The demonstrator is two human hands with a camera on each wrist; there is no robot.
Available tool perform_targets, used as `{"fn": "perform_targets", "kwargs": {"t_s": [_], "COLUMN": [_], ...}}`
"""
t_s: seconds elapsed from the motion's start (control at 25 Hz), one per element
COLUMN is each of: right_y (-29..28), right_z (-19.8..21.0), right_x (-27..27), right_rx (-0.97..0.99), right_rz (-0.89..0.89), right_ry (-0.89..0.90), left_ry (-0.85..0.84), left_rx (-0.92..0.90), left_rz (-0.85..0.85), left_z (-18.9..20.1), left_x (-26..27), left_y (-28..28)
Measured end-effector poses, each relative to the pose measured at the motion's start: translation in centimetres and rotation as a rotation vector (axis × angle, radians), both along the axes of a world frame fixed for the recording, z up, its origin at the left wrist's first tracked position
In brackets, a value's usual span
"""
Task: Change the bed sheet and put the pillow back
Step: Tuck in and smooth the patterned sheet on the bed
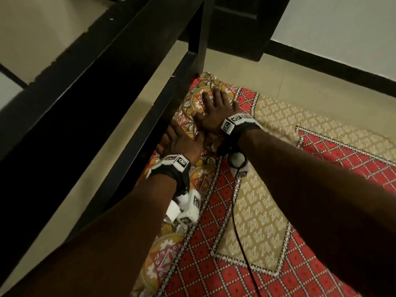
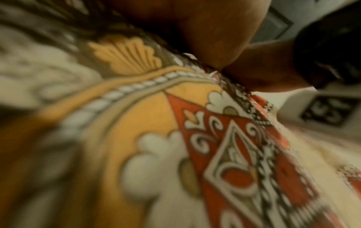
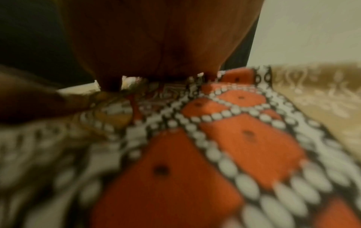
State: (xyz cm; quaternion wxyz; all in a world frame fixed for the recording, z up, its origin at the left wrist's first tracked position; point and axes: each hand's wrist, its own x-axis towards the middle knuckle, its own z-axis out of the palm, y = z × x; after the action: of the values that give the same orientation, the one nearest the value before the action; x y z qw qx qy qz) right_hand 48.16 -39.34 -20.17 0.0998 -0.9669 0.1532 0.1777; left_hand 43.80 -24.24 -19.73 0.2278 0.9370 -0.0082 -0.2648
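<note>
Far left, a dark bed frame rail (image 1: 137, 133) runs diagonally, with pale floor (image 1: 120, 108) showing beyond it.

The bed sheet (image 1: 252, 211), printed in red diamonds and beige panels with an orange-and-white floral border, lies spread over the bed, its edge tight against the rail.

The left hand (image 1: 182, 144) lies palm down on the floral border right beside the rail. Its fingers are straight and spread wide and reach toward the gap between bed and frame. It holds nothing. A white tracker band sits on its wrist. In the left wrist view the heel of the left hand (image 2: 215, 30) presses onto the sheet's orange border (image 2: 136, 115); the picture is blurred.

The right hand (image 1: 216, 106) is just ahead and to the right of the left one, flat on the sheet near the bed's far corner. Its fingers are extended and splayed and grip nothing. The right wrist view shows the palm (image 3: 156, 38) down on the red diamond print (image 3: 234, 138), but it is blurred.

A thin black cable (image 1: 237, 221) trails from the right wrist across the sheet.

No pillow can be made out for certain.
</note>
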Motion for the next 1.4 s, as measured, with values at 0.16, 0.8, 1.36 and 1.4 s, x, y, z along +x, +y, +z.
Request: {"fn": "perform_targets", "kwargs": {"t_s": [0.16, 0.8, 1.36, 1.4], "right_y": [1.1, 13.9, 23.3, 23.5], "right_z": [1.2, 0.6, 1.7, 1.9], "right_x": [-1.3, -28.8, -61.0, -63.0], "right_rx": [0.034, 0.046, 0.064, 0.066], "right_rz": [0.022, -0.111, -0.173, -0.177], "right_ry": [-0.007, -0.151, -0.054, -0.045], "left_ry": [-0.150, -0.232, -0.265, -0.266], "left_rx": [0.065, 0.121, 0.212, 0.208], "left_rz": [-0.131, -0.360, -0.642, -0.657], "left_z": [0.4, 0.0, 1.3, 1.5], "left_x": [-4.7, -18.9, -53.5, -54.7], "left_y": [3.5, 14.5, 24.1, 23.9]}}
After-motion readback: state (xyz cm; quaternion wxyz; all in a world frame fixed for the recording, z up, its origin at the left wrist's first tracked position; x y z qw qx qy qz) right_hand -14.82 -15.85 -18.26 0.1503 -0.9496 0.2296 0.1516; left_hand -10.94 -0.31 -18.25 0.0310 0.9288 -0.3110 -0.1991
